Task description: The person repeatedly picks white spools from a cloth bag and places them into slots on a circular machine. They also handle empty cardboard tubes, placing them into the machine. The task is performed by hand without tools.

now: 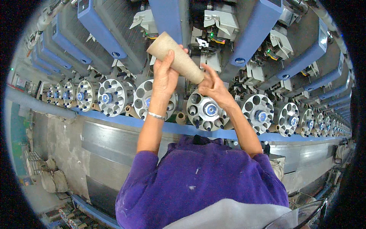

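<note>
A long tapered beige yarn cone (176, 57) is held up aslant in front of the machine, wide end up to the left and narrow end down to the right. My left hand (166, 72) is wrapped round its middle, thumb on top. At the narrow end, my right hand (214, 88) has its fingers curled against the tip, with the index finger raised. Whether a thread end is pinched there is too small to tell. Just below the hands is a white round magazine (210, 110) with holes round a blue hub; several of its pockets hold dark-tipped bobbins.
More round magazines (257, 115) line the machine on both sides. Blue-edged grey panels (256, 32) rise between the winding units (221, 26). A blue rail (122, 123) runs below the magazines, with a small brown tube (180, 118) near it. Metal plates (110, 141) cover part of the floor.
</note>
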Tool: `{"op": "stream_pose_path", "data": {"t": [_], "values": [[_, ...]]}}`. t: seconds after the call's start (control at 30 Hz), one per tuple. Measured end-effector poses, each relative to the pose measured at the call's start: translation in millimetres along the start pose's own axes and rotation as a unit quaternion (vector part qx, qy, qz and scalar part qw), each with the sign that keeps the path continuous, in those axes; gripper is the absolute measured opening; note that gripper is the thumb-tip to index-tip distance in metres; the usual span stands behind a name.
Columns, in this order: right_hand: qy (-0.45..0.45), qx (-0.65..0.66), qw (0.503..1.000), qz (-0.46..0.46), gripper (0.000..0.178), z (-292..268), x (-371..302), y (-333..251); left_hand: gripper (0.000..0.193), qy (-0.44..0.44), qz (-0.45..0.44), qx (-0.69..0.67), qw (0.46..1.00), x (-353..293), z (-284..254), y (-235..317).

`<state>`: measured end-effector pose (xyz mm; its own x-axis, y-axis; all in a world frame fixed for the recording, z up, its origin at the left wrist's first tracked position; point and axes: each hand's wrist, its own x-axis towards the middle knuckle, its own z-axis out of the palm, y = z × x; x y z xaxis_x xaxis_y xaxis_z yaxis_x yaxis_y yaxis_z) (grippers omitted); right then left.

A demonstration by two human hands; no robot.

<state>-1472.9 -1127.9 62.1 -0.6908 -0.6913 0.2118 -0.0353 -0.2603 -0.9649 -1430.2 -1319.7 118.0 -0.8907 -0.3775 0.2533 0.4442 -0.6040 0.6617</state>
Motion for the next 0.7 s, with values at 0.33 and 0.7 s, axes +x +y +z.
{"op": "stream_pose_path", "data": {"t": [0.33,0.7], "values": [[0.233,-0.582,0.738,0.249,0.015,-98,-169,74,0.051,0.108,0.156,0.011,0.982,-1,-74,93],[0.284,-0.403,0.868,-0.066,0.035,-85,68,107,0.042,0.11,-0.036,-0.014,0.993,-11,-61,24]]}}
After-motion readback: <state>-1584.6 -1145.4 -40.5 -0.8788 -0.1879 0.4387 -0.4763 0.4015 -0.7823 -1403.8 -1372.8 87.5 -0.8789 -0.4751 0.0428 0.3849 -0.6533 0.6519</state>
